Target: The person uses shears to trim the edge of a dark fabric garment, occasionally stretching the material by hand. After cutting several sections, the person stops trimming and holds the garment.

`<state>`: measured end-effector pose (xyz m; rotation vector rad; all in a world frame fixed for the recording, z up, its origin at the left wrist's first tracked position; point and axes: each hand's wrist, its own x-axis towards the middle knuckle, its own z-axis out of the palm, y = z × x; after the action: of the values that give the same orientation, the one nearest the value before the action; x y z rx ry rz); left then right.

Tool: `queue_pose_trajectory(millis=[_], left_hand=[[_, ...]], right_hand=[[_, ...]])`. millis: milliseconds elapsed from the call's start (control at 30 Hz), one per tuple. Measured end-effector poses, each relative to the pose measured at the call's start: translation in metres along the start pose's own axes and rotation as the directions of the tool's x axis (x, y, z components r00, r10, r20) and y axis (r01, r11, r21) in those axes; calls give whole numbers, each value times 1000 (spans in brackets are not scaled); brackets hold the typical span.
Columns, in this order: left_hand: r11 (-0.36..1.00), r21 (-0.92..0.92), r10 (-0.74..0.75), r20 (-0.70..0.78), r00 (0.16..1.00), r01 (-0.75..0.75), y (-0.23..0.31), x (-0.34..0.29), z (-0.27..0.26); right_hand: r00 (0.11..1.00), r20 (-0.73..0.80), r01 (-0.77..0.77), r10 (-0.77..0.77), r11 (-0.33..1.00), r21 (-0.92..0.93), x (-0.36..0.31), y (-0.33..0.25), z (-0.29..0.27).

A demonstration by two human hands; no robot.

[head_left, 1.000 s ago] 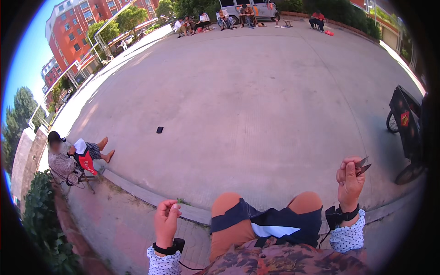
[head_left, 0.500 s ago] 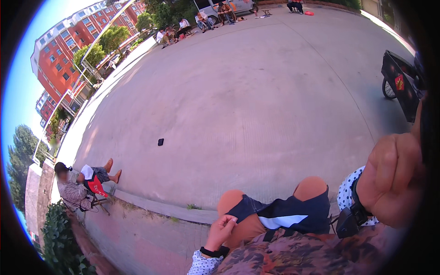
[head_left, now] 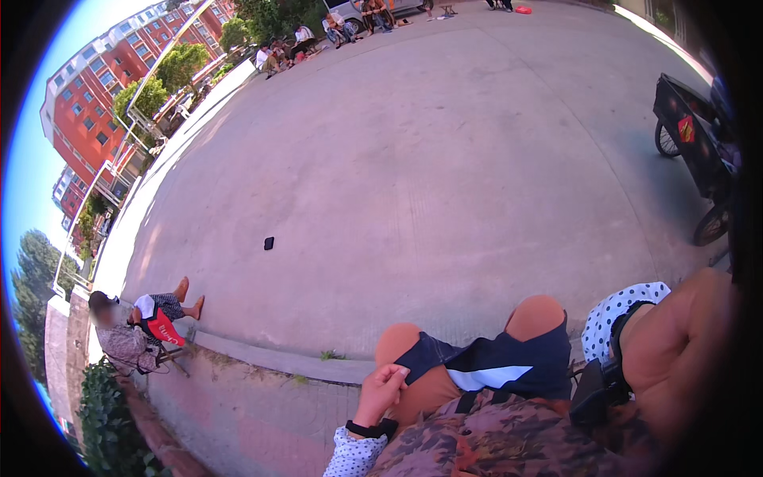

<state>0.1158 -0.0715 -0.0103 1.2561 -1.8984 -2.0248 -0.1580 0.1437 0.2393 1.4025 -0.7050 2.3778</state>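
Note:
A dark navy piece of cloth (head_left: 537,367) with a pale blue-white panel lies across my lap, over my bare knees. My left hand (head_left: 381,388) pinches the cloth's left edge between thumb and fingers. Raised close to the camera at the right rim is my right hand (head_left: 675,342). Its fingers run into the dark border, so what they hold, if anything, is hidden. A black device (head_left: 594,393) is strapped at my right wrist, below a white dotted sleeve (head_left: 624,314).
A seated person (head_left: 127,338) with red and white cloth sits at the left, by a low kerb (head_left: 278,364). A small black object (head_left: 269,243) lies on the concrete. A dark cart (head_left: 683,135) stands at the right. Several people sit at the far edge near a vehicle.
My right hand has moved up and outward, its curled fingers passing out of sight. My left hand keeps its pinch on the cloth. The view has shifted slightly, showing more of the cart.

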Motion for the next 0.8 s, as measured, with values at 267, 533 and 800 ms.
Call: queue_pose_trajectory(millis=[267, 533, 800], left_hand=[[998, -34, -50, -8, 999, 50, 2, 2, 2], [994, -105, -30, -12, 999, 29, -1, -4, -2], [990, -139, -12, -20, 1000, 9, -3, -3, -4]], right_hand=[[999, 26, 32, -32, 999, -12, -1, -4, -9], [984, 161, 75, -71, 997, -21, 25, -10, -30], [958, 269, 127, -104, 990, -68, 55, -9, -54]])
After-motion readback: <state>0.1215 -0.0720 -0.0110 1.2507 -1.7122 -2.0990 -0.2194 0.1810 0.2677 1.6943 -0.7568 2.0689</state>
